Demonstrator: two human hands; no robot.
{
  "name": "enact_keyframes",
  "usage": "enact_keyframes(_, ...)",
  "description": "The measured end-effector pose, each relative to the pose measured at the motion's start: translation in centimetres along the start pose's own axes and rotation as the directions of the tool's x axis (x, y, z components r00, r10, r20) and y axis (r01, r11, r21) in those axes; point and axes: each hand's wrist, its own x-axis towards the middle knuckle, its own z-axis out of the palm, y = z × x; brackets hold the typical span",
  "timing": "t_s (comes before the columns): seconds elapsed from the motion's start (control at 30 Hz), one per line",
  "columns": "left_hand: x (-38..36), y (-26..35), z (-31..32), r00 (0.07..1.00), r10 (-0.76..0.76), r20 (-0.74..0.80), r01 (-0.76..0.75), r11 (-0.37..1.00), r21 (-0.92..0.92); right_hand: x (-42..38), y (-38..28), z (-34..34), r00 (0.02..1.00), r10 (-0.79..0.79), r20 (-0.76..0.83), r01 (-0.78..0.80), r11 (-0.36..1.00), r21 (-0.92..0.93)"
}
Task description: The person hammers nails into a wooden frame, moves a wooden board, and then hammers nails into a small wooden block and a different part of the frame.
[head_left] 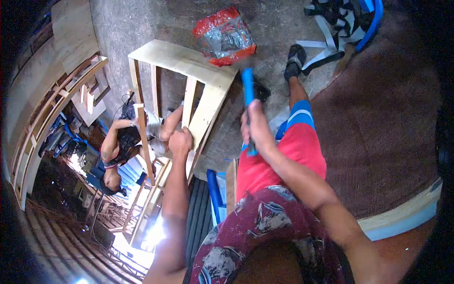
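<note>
Texts, labels, brands, numbers, signs: none legible; any print on the red-and-clear plastic bag (226,37) was unreadable.

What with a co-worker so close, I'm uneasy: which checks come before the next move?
1. Left hand on the wooden frame: ok, closed at its edge.
2. Right hand holding the blue tool: ok.
3. Tool's far end identified: cannot tell, it is blurred.
4. Co-worker well away from the frame: not ok, a leg is right by it, near the left hand.
5. Floor around the shoe free of straps: not ok, some lie beside it.
6. Frame steady: cannot tell.
</note>
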Motion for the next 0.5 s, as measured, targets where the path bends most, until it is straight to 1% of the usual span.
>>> enact_keyframes(0.03, 1.0, -0.7, 0.9, 0.996, 0.053, -0.067, -0.053, 0.999, -0.005, 1.1, -1.8, -0.1, 0.989, -0.144, -0.035, 0.145, 0.989, 0.023)
enact_keyframes(0.07, 1.1, -0.3, 0.5, 0.986, 0.105, -0.13, -0.106, 0.994, -0.002, 1.8, -3.1, 0.4, 0.975, -0.214, -0.063, 0.219, 0.97, 0.102)
enact_keyframes(0.1, 0.5, -0.3, 0.3, 0.987, 0.097, -0.126, -0.097, 0.995, 0.003, 1.8, -3.3, 1.1, 0.96, -0.264, -0.097, 0.277, 0.944, 0.179)
enact_keyframes(0.17, -0.3, 1.1, -0.4, 0.988, -0.003, -0.152, 0.014, 0.997, 0.077, 0.0, 0.7, 3.0, 0.959, -0.266, -0.097, 0.26, 0.963, -0.065)
enact_keyframes(0.2, -0.5, 1.5, -0.6, 0.988, -0.004, -0.154, 0.016, 0.997, 0.075, 1.2, 7.0, 2.3, 0.998, -0.025, 0.051, 0.038, 0.963, -0.268)
enact_keyframes(0.23, -0.9, 1.5, -0.9, 0.992, -0.024, -0.12, 0.036, 0.994, 0.1, 0.9, 10.2, 0.9, 0.892, 0.302, 0.337, -0.17, 0.913, -0.37)
enact_keyframes(0.27, -0.9, 1.6, -1.0, 0.995, -0.042, -0.092, 0.053, 0.991, 0.121, 0.0, 9.6, 0.6, 0.883, 0.381, 0.272, -0.281, 0.896, -0.343)
enact_keyframes(0.3, -0.4, 1.8, -1.3, 0.994, -0.036, -0.102, 0.048, 0.992, 0.12, -0.9, 7.1, 1.1, 0.867, 0.452, 0.211, -0.381, 0.873, -0.304)
enact_keyframes(0.33, 0.0, 1.9, -0.9, 0.992, -0.023, -0.126, 0.035, 0.995, 0.096, -0.9, 4.1, 0.9, 0.946, 0.29, 0.145, -0.249, 0.936, -0.247)
enact_keyframes(0.37, -0.5, 1.2, -0.5, 0.991, -0.016, -0.13, 0.029, 0.995, 0.095, -1.4, 0.6, 1.2, 0.987, 0.146, 0.064, -0.132, 0.974, -0.185)
enact_keyframes(0.4, -1.5, 0.1, -0.1, 0.993, -0.027, -0.114, 0.038, 0.994, 0.103, -1.3, -1.3, 0.4, 0.999, 0.012, 0.037, -0.011, 0.999, -0.043)
enact_keyframes(0.43, -1.1, 0.2, -0.1, 0.992, -0.02, -0.127, 0.033, 0.994, 0.101, -0.8, -3.1, -0.2, 0.989, -0.141, 0.03, 0.139, 0.988, 0.072)
enact_keyframes(0.47, -0.2, 0.6, -0.3, 0.989, -0.008, -0.145, 0.022, 0.995, 0.097, -0.7, -3.6, 0.0, 0.968, -0.247, -0.032, 0.248, 0.942, 0.228)
enact_keyframes(0.5, -0.4, 1.0, -0.7, 0.989, -0.003, -0.147, 0.019, 0.995, 0.102, -1.6, -3.3, 0.1, 0.941, -0.319, -0.111, 0.337, 0.865, 0.372)
